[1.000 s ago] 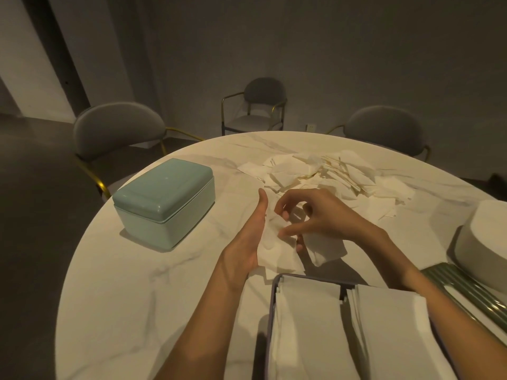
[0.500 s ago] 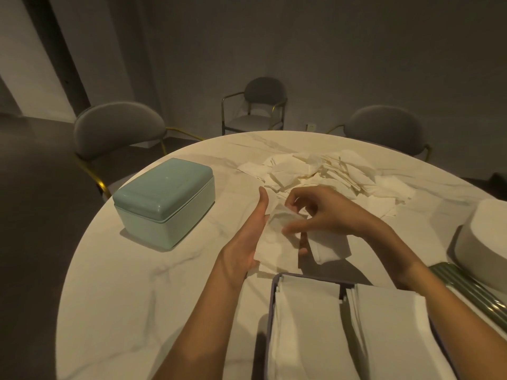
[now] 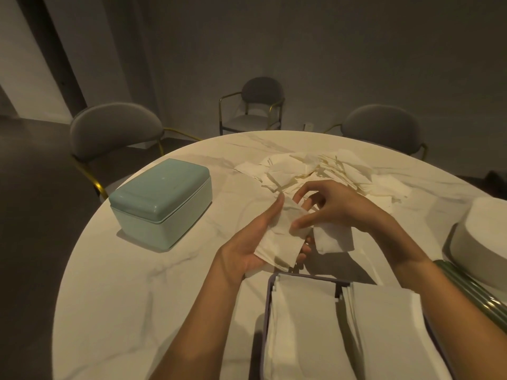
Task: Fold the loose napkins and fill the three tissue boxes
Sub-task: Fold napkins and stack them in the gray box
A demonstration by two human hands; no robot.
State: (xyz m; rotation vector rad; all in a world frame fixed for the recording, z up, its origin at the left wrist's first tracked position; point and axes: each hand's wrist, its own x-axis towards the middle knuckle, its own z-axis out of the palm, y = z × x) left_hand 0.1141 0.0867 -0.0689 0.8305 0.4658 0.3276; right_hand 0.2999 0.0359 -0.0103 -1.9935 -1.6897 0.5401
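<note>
We see the left hand (image 3: 248, 246) lying palm up under a napkin (image 3: 284, 237), its fingers curled lightly around it. The right hand (image 3: 333, 205) pinches the same napkin from above with thumb and fingers. Beyond the hands lies the pile of loose napkins (image 3: 323, 171). Just below them is an open tissue box (image 3: 274, 286) filled with folded napkins; a teal closed box (image 3: 162, 200) stands far left of the left hand.

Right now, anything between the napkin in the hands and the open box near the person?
Nothing visible. The napkin is held by the left hand and right hand just beyond the open box, whose top is uncovered, with folded napkins already inside.
</note>
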